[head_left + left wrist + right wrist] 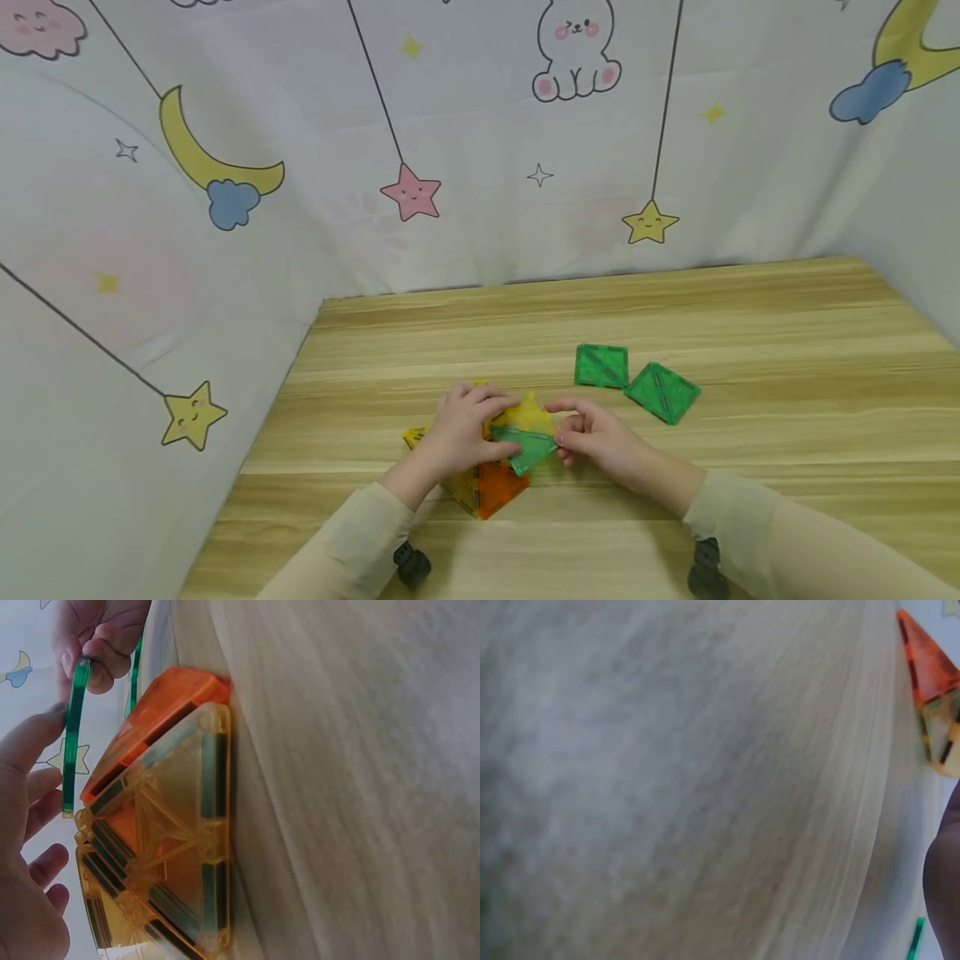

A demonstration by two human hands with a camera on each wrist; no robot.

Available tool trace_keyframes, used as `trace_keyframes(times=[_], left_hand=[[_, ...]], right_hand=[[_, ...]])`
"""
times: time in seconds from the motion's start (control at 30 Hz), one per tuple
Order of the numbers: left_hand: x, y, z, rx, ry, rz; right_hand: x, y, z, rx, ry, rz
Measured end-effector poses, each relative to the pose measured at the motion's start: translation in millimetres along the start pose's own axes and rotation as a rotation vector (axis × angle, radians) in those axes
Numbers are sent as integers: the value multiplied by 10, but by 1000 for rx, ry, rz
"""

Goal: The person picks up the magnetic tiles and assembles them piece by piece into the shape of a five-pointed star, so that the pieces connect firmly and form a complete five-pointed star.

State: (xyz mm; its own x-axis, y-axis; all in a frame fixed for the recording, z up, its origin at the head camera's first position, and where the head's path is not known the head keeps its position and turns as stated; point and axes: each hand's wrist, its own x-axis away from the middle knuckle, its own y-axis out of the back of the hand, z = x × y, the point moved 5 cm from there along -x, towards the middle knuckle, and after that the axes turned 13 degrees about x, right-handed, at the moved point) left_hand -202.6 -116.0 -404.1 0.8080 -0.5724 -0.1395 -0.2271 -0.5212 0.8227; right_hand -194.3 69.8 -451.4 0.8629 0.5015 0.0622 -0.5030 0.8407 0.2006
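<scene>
Translucent magnetic tiles form a low yellow and orange structure on the wooden table. My right hand point(603, 437) pinches a green triangular tile point(531, 450) by its right corner. From the other side, my left hand point(467, 425) reaches over the structure, its thumb touching the green tile and its other fingers loosely extended. A yellow tile point(531, 408) points up behind the green one. In the left wrist view, the green tile point(73, 742) stands edge-on above an orange tile point(161, 716) and a yellow triangular tile point(180, 817). The right wrist view catches the orange tile point(928, 664) at its edge.
Two green squares, each with a diagonal seam, lie flat beyond my right hand: one left green square point(602, 367) and one right green square point(663, 393), touching at a corner. A white patterned cloth point(480, 242) hangs behind the wooden table point(787, 350) and along its sides.
</scene>
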Motion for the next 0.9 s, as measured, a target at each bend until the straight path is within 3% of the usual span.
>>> trace_keyframes(times=[0.47, 0.9], left_hand=[[37, -36, 5, -127, 25, 85], [51, -67, 23, -157, -14, 81]], right_hand=[[-47, 16, 25, 34, 19, 113], [-85, 7, -79, 92, -28, 86]])
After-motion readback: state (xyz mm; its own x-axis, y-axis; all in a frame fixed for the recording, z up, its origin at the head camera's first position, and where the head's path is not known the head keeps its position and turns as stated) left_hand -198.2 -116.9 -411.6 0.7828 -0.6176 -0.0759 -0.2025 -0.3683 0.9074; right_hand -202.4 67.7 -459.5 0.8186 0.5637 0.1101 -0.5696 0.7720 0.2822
